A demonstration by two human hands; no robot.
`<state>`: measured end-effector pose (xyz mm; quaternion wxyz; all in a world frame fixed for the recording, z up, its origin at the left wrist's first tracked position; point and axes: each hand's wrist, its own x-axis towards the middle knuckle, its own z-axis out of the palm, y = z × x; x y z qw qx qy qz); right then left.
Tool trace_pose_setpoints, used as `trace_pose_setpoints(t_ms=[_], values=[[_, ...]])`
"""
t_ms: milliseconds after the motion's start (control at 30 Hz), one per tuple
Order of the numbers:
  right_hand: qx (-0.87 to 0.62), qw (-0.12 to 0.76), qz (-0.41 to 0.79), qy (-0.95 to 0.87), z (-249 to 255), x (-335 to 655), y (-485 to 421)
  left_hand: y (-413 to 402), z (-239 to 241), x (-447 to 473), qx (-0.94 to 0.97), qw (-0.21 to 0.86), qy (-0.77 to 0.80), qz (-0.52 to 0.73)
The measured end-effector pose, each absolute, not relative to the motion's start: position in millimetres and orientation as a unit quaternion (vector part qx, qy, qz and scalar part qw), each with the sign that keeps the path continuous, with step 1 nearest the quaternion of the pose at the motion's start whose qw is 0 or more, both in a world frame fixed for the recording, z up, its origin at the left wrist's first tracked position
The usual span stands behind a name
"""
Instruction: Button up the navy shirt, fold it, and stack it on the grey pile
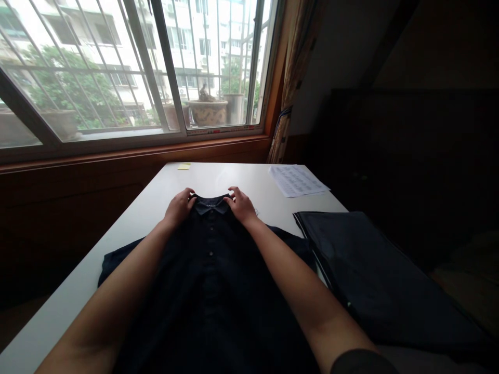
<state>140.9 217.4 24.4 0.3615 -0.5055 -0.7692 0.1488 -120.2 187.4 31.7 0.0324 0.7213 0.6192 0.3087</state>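
A dark navy button-up shirt (211, 280) lies spread front side up on a white table (128, 223), its collar pointing toward the window. At the collar's left end, my left hand (180, 206) pinches the fabric between thumb and fingers. My right hand (240, 204) grips the collar's right end in the same way. Between the two hands the collar (211, 204) stands open, and a small pale label shows inside it. Both forearms reach over the shirt and hide parts of its shoulders and sleeves.
Folded dark cloth (362, 270) lies at the table's right side. Printed sheets (298, 180) rest at the far right corner, and a yellow sticky note (184, 167) at the far left. Beyond the table are a barred window (218, 62) and a tied curtain (286, 104).
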Motion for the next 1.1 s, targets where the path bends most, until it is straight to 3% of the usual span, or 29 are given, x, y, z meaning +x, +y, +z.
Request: trace_pose_setpoints(t_ms=[233, 533, 833, 1033, 1100], values=[[-0.526, 0.195, 0.166, -0.811, 4, 195, 226, 172, -15, -133, 0.704, 0.013, 0.665, 0.251], [-0.56, -0.001, 0.199, -0.804, 20, 294, 211, 102, 0, -213, 0.667, 0.076, 0.729, 0.134], [-0.617, -0.017, 0.118, -0.778, 22, 322, 183, 66, 7, -256, 0.64, 0.095, 0.762, 0.027], [-0.627, 0.026, 0.011, -0.778, 28, 290, 161, 80, 19, -213, 0.711, -0.091, 0.695, 0.061], [-0.58, 0.067, -0.007, -0.812, 27, 268, 155, 88, 16, -184, 0.762, -0.094, 0.635, 0.084]])
